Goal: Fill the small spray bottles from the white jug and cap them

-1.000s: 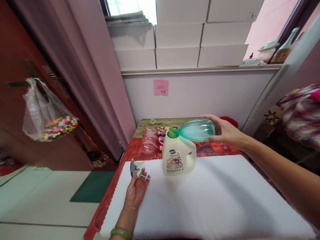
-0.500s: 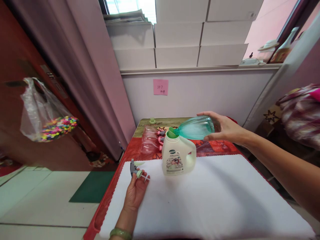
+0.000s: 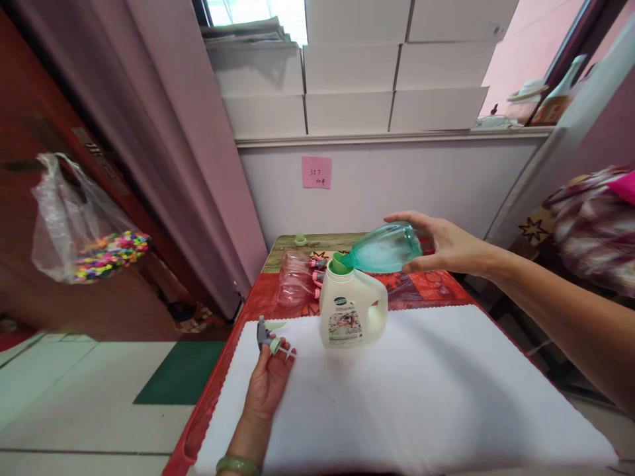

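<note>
My right hand grips a clear green bottle, tipped with its neck down in a green funnel. The funnel sits in the mouth of a white jug with a handle, which stands upright on a white cloth. My left hand rests palm up on the cloth at the left. Its fingers curl round a grey and green spray head with a short tube.
Clear pink bottles lie behind the jug on the red table cover. A small green cap sits at the table's far edge. White boxes line the sill above. A bag of coloured beads hangs at the left.
My right hand has raised the bottom of the green bottle, so the bottle tilts more steeply into the funnel. My left hand has stayed put.
</note>
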The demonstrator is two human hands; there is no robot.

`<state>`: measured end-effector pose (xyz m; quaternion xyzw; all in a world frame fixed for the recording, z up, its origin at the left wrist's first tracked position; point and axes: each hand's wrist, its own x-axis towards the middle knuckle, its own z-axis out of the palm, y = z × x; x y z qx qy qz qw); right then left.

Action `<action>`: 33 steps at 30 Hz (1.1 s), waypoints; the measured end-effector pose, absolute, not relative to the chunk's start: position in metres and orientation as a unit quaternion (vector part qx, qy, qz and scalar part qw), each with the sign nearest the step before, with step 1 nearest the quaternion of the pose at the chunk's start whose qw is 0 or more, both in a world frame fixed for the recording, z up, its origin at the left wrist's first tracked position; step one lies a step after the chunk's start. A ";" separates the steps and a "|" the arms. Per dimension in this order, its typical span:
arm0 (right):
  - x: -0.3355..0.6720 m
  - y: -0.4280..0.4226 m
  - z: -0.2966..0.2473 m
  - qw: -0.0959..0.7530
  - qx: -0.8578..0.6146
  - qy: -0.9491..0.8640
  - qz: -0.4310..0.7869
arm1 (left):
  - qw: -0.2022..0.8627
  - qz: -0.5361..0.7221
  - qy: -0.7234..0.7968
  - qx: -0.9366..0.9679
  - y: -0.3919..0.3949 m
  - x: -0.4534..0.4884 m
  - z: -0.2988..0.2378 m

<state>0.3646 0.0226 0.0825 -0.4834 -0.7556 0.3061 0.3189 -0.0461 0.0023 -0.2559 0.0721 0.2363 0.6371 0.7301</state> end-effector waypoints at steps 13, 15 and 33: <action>0.360 0.030 0.096 0.289 -0.487 -0.771 0.292 | 0.730 0.636 0.237 0.078 0.003 -0.046 -0.257; 0.358 0.030 0.098 0.278 -0.490 -0.775 0.286 | 0.732 0.635 0.236 0.079 0.003 -0.046 -0.258; 0.338 0.047 0.142 0.191 -0.456 -0.855 0.154 | 0.740 0.629 0.222 0.084 0.004 -0.050 -0.264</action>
